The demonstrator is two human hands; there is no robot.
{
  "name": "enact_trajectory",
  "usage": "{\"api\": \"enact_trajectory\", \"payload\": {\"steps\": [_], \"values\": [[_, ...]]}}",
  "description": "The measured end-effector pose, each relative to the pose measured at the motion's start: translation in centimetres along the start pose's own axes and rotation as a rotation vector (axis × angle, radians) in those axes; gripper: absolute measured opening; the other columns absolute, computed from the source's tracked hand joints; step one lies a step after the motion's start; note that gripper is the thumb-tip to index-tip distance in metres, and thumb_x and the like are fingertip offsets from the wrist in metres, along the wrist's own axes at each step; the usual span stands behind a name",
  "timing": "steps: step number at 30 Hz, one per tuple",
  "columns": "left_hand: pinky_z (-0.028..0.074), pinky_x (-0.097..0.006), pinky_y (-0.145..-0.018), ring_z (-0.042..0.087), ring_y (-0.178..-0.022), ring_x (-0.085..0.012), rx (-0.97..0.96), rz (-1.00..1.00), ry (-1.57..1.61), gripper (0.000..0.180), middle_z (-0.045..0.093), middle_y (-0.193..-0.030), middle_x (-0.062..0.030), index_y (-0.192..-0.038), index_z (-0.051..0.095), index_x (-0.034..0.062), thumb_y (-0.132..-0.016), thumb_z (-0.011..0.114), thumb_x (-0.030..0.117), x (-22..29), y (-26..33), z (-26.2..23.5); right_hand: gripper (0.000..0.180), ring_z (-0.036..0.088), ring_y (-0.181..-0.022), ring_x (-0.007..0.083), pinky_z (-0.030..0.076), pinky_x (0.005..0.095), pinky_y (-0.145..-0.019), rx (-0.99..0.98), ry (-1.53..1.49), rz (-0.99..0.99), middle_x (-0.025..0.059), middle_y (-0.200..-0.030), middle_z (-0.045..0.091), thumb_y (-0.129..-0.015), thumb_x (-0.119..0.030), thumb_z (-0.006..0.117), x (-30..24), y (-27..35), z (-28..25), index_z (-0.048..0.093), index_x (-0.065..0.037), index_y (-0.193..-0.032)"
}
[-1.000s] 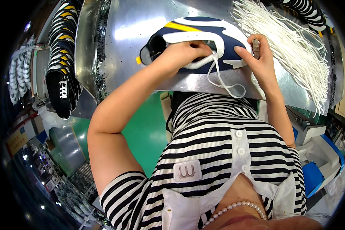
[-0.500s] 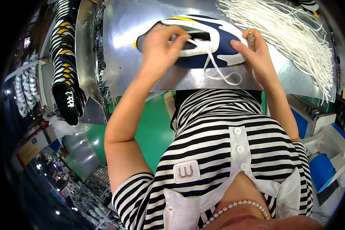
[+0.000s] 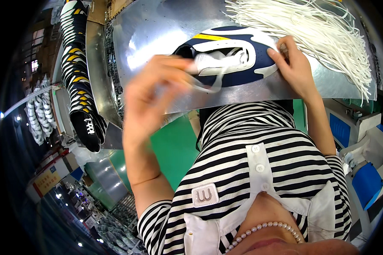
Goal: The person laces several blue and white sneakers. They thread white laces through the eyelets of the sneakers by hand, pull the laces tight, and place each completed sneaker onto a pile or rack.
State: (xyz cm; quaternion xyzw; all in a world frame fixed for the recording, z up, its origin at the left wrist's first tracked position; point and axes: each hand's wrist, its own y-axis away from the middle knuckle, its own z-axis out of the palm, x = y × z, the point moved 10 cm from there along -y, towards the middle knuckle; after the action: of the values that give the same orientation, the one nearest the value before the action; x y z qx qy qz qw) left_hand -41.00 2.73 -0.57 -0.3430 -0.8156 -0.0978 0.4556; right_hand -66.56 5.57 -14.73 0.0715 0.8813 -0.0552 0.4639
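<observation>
A navy shoe upper (image 3: 261, 59) with white overlays and a yellow stripe lies on the metal table, toe to the right. Its opening has a white eyelet band (image 3: 251, 55) and shows a white tongue (image 3: 209, 58). One white shoelace (image 3: 219, 81) runs from the toe end of the opening in a loose loop toward my left hand (image 3: 155, 87). That hand is smeared by motion at the heel end, its fingers closed around the lace. At the toe, my right hand (image 3: 297, 63) grips the upper with thumb and curled fingers. Whether its fingers also hold a small tool is hard to see.
A bundle of white shoelaces (image 3: 310, 38) spreads over the right side of the metal table (image 3: 132, 32). Nested shoe uppers (image 3: 74, 59) form a long row at the left. Grey and blue equipment (image 3: 364, 182) stands at the lower right.
My left hand has pulled back leftward from the opening, with the lace trailing behind it. The white tongue now shows in the opening. The small metal tool seen in my right hand no longer shows clearly.
</observation>
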Motion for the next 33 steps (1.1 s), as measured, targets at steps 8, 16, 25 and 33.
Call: {"api": "enact_trajectory", "payload": {"steps": [8, 16, 25, 33], "values": [[0.044, -0.035, -0.079, 0.054, -0.092, -0.0246, 0.364, 0.204, -0.293, 0.008, 0.064, -0.106, -0.007, -0.082, 0.07, 0.0059, -0.076, 0.075, 0.007, 0.8, -4.0, 3.7, 0.023, 0.053, -0.081, 0.0055, 0.044, 0.0223, -0.073, -0.149, -0.668, 0.015, -0.0015, -0.087, 0.061, -0.09, -0.021, 0.067, -3.7, -0.6, 1.2, 0.065, -0.003, -0.105], [0.047, -0.031, -0.079, 0.062, -0.087, -0.0238, 0.222, -0.055, -0.402, 0.02, 0.067, -0.102, -0.0112, -0.099, 0.069, -0.0004, -0.083, 0.072, 0.012, -2.5, -3.1, 5.1, 0.018, 0.044, -0.057, 0.0022, 0.038, 0.0192, -0.053, -0.25, -0.932, 0.2, 0.001, -0.079, 0.066, -0.09, -0.017, 0.066, -3.2, -1.2, 6.1, 0.064, -0.004, -0.103], [0.046, -0.026, -0.074, 0.061, -0.078, -0.0149, -0.043, -1.009, 0.577, 0.047, 0.068, -0.088, -0.0091, -0.104, 0.068, 0.0008, -0.091, 0.064, 0.045, -13.5, 0.3, 10.8, 0.029, 0.065, -0.07, 0.0156, 0.049, 0.0296, -0.065, -0.214, -0.49, 0.137, 0.0113, -0.079, 0.07, -0.084, -0.015, 0.07, -2.8, -1.5, 7.4, 0.06, -0.004, -0.109], [0.036, -0.02, -0.053, 0.053, -0.06, -0.004, 0.307, -0.738, 0.492, 0.016, 0.065, -0.073, 0.0026, -0.089, 0.071, 0.0042, -0.083, 0.076, 0.018, -11.9, -0.7, 9.6, 0.027, 0.063, -0.065, 0.0245, 0.048, 0.0334, -0.061, -0.19, -0.383, -0.049, 0.0126, -0.076, 0.067, -0.084, -0.017, 0.07, -5.0, -0.9, 5.9, 0.058, -0.002, -0.102]]}}
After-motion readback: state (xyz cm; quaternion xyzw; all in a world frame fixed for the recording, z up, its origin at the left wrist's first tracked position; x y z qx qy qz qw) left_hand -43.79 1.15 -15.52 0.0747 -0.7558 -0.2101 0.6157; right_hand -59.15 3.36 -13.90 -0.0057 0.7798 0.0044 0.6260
